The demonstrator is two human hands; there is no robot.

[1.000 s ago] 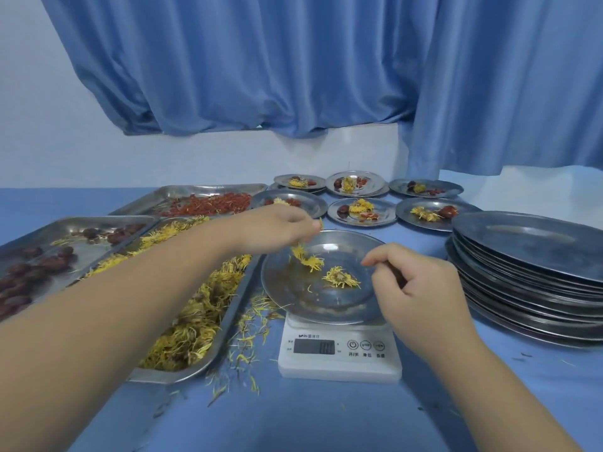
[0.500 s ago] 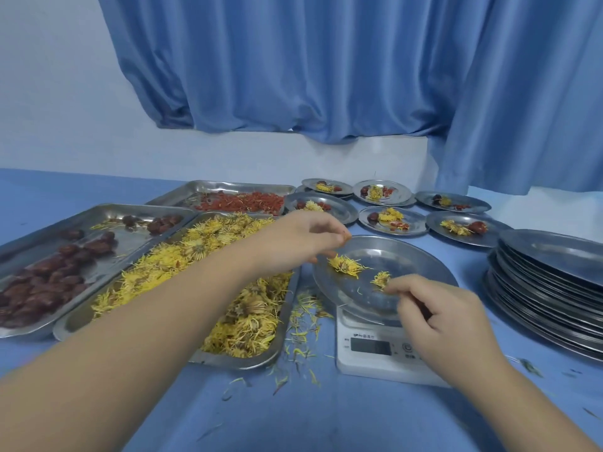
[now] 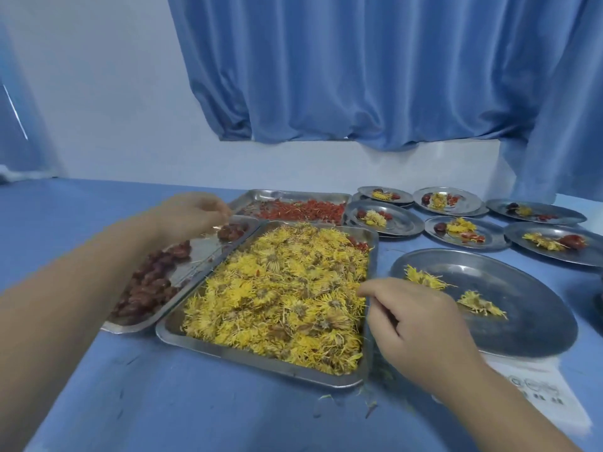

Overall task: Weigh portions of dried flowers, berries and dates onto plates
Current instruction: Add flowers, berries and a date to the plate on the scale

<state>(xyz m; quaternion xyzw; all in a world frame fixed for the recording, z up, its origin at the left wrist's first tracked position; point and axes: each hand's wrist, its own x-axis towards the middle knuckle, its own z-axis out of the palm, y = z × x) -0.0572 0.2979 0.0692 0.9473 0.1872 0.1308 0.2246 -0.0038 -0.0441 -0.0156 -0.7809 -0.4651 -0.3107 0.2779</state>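
- While flowers (image 3: 479, 303) lie on the plate (image 3: 509, 275), the left hand (image 3: 192, 213) hovers over dates (image 3: 153, 282), fingers curled, grip unclear.
- The right hand (image 3: 414, 318) curls too, contents unclear; next, carry one date over.

Both forearms bare, stretched forward. Left grip (image 3: 192, 214) is way out front, fingertips bunched downward. Right grip (image 3: 413, 321) sits closer, knuckles up, fingers curled under.

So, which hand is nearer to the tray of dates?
Left. The left hand hovers over the far end of the date tray. The right hand is across the flower tray, at its right edge beside the plate.
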